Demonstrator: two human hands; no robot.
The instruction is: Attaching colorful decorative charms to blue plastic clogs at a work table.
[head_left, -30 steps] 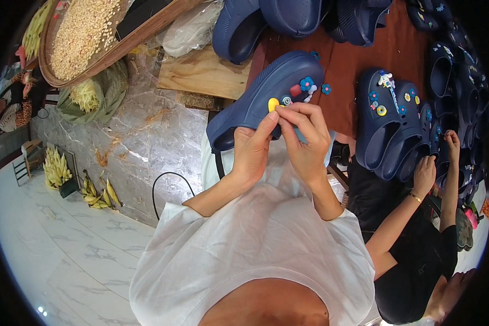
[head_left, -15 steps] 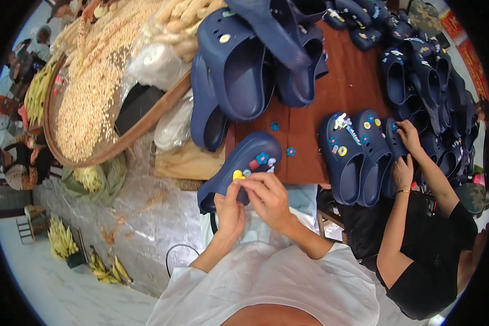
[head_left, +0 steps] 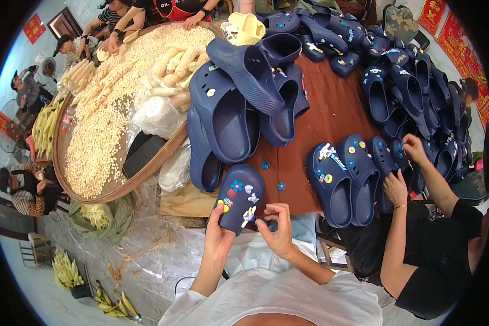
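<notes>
Held upright in front of me is a navy clog (head_left: 244,182), its toe pointing away and its upper facing me. Flower, candy, white and yellow charms, plus a small figure charm, dot the upper. My left hand (head_left: 217,239) grips the clog's lower part, thumb along its left side near a yellow charm. Just right of the clog hovers my right hand (head_left: 278,231), apart from it, fingers loosely bent, thumb and forefinger separated, nothing visible between them. Two loose blue flower charms lie beyond on the brown cloth: one charm (head_left: 265,165) farther, another charm (head_left: 281,186) nearer.
Undecorated navy clogs (head_left: 231,125) are piled ahead. Decorated clogs (head_left: 331,190) stand at right, where a co-worker's hands (head_left: 396,190) handle another. More decorated clogs (head_left: 410,89) heap behind. At left sits a wide round tray (head_left: 127,187) of corn kernels and cobs, with people around its far side.
My left hand has turned the clog upright, its charms toward me. My right hand has left the yellow charm and drawn off to the right. The view has tilted up.
</notes>
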